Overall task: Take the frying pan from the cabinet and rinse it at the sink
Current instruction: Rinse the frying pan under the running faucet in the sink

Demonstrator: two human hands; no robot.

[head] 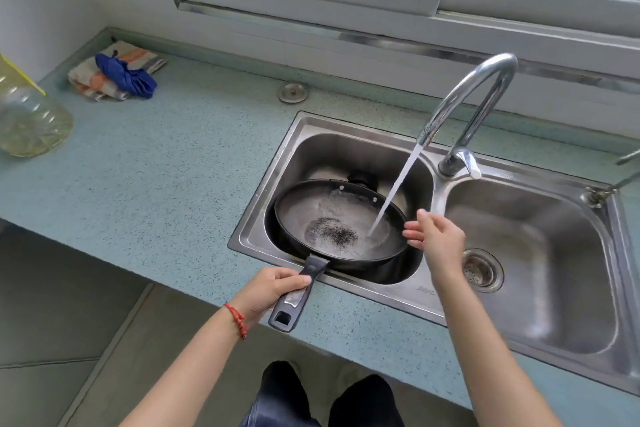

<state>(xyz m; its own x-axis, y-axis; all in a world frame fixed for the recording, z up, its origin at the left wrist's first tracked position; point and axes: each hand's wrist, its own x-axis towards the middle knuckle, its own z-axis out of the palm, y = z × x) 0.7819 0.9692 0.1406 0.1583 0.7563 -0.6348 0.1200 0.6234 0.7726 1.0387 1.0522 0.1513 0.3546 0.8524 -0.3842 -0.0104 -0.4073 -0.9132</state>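
Note:
A black frying pan [311, 215] is held level over the left basin of a steel double sink [263, 204]. Water runs from the curved chrome faucet [467, 97] and lands at the pan's right side; a dark speckled patch sits in the shallow water in the pan. My left hand [273, 291] is closed around the pan's dark handle above the counter's front edge. At the pan's right rim is my right hand [436, 236], with its fingers spread, beside the stream and holding nothing.
The right basin [554, 253] has a drain strainer. On the speckled teal counter [156, 166] lie folded cloths with a blue rag [126, 74], a clear plastic bottle [31, 114] at far left and a round metal cap [293, 92]. A window runs along the back.

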